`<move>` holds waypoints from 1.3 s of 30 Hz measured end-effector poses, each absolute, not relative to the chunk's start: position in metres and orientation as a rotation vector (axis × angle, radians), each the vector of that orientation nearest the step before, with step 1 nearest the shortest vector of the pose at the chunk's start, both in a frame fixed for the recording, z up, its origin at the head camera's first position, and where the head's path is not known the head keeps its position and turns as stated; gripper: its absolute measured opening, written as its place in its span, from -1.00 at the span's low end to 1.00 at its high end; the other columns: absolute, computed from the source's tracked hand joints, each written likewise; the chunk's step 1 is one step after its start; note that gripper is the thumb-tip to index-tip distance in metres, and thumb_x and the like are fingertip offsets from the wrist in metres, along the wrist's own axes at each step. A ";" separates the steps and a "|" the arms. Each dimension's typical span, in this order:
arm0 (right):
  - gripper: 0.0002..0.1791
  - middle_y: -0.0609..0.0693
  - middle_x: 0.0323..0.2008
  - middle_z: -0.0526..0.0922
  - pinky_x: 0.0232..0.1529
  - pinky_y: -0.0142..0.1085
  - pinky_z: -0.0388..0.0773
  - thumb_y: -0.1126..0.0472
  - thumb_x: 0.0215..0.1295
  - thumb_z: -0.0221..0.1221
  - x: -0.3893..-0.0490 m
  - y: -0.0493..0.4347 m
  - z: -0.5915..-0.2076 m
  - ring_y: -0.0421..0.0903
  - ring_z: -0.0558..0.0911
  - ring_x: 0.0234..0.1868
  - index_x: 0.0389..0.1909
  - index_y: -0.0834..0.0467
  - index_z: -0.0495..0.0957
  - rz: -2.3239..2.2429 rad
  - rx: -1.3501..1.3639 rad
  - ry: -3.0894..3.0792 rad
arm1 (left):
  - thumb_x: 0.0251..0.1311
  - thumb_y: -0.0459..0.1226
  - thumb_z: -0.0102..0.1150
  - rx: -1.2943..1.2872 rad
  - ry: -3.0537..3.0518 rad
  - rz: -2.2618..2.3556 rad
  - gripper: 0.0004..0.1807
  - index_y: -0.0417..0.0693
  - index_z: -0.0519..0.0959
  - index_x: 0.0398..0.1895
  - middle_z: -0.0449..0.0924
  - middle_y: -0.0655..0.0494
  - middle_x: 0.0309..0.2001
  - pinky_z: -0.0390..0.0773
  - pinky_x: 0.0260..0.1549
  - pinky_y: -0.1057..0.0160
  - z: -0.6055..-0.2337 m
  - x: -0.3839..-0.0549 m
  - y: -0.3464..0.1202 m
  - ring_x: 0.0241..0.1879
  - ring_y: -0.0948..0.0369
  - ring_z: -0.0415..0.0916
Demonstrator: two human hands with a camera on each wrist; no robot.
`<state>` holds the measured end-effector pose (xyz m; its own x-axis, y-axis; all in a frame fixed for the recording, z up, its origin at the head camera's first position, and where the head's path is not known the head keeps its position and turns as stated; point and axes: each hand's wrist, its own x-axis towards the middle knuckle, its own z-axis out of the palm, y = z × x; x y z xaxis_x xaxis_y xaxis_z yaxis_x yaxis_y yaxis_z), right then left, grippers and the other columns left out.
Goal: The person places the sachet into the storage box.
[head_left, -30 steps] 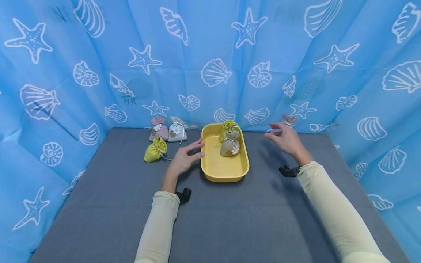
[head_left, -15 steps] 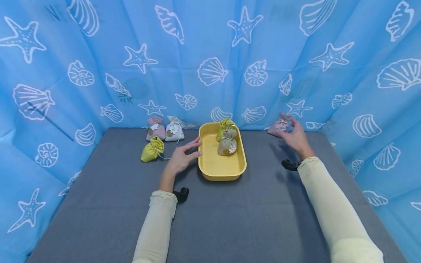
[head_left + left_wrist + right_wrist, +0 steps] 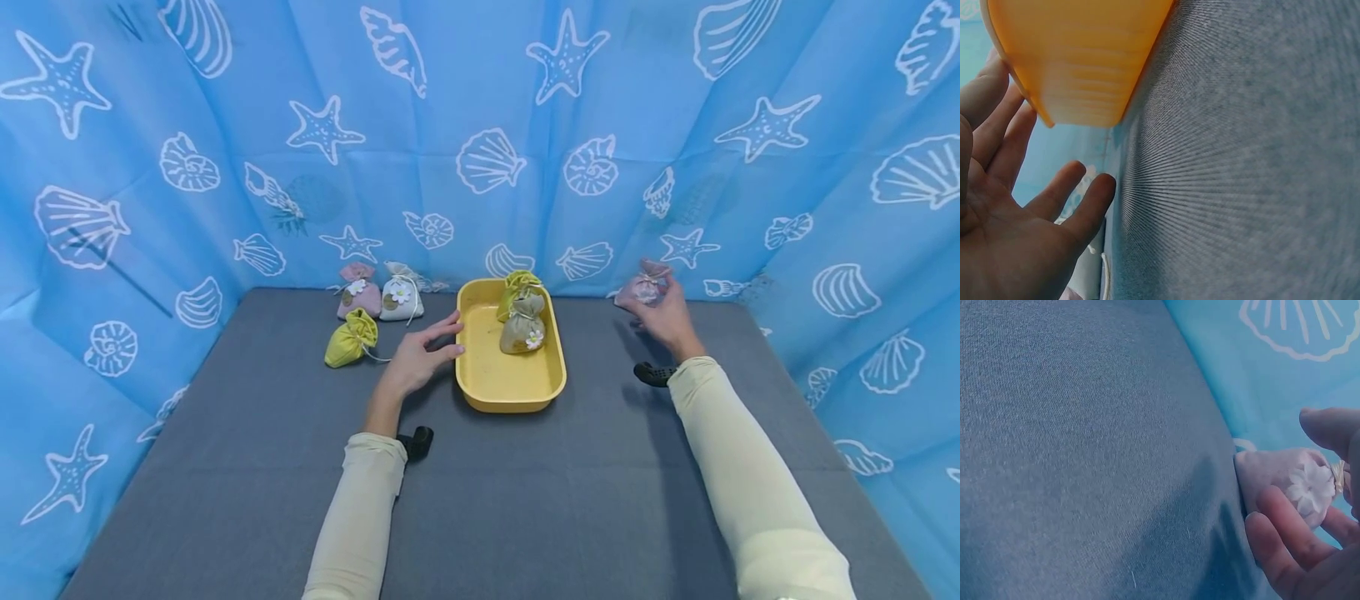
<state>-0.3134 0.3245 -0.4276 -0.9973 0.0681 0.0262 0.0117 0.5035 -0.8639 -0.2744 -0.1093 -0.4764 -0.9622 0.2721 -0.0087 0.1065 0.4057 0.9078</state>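
My left hand (image 3: pixel 418 360) touches the left rim of a yellow plastic tub (image 3: pixel 510 406), fingers mostly straight; the left wrist view shows fingertips against the tub's edge (image 3: pixel 1047 119). At the back right, my right hand (image 3: pixel 669 321) is at a pink cloth pouch (image 3: pixel 640 286) beside the curtain. The right wrist view has the pouch (image 3: pixel 1266 475) with its white flower (image 3: pixel 1311 486) between spread fingers, the thumb apart from it. Inside the tub, a grey-beige pouch (image 3: pixel 519 332) with a daisy stands before a yellow pouch (image 3: pixel 507 307).
Left of the tub, a yellow pouch (image 3: pixel 345 343) lies on the grey cloth-covered table (image 3: pixel 495 500). Behind it stand a pink pouch (image 3: pixel 358 297) and a white pouch (image 3: pixel 402 296). A blue curtain (image 3: pixel 420 108) with shell prints borders the table's back and sides.
The right hand has moved from in front of the pink pouch to around its right side. The left hand stays at the tub rim; the tub and other pouches keep their places.
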 end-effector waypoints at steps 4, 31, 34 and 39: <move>0.16 0.43 0.51 0.08 -0.24 -0.19 0.74 -0.08 0.43 0.21 -0.316 0.330 -0.438 -0.26 0.65 -0.34 0.64 0.13 -0.46 1.476 -0.231 -2.753 | 0.35 -0.06 0.30 0.340 2.504 1.591 -0.44 0.16 0.50 0.40 0.25 0.64 0.49 0.02 0.58 -0.18 -0.475 -0.275 -0.109 0.65 0.08 -0.02; -0.51 0.39 0.10 0.58 -0.35 -0.35 0.60 0.11 0.53 0.09 -0.314 0.326 -0.441 0.07 0.67 -0.21 0.31 0.34 0.40 1.155 -0.176 -2.856 | 0.36 -0.08 0.29 0.346 2.503 1.582 -0.44 0.13 0.49 0.41 0.24 0.60 0.51 0.10 0.57 -0.12 -0.474 -0.274 -0.109 0.64 0.10 0.00; -0.49 0.39 0.15 0.57 -0.17 -0.18 0.60 0.04 0.56 0.04 -0.313 0.320 -0.436 0.17 0.63 -0.04 0.29 0.34 0.43 1.114 -0.177 -2.859 | 0.36 -0.09 0.29 0.346 2.506 1.582 -0.44 0.13 0.49 0.41 0.25 0.60 0.51 0.11 0.57 -0.13 -0.474 -0.273 -0.108 0.64 0.10 0.01; -0.41 0.37 0.29 0.47 0.13 0.11 0.51 -0.07 0.58 0.00 -0.312 0.312 -0.425 0.28 0.50 0.24 0.37 0.29 0.39 1.173 -0.192 -2.855 | 0.36 -0.08 0.29 0.332 2.504 1.585 -0.45 0.18 0.50 0.40 0.25 0.62 0.50 0.09 0.57 -0.14 -0.474 -0.273 -0.107 0.64 0.10 0.01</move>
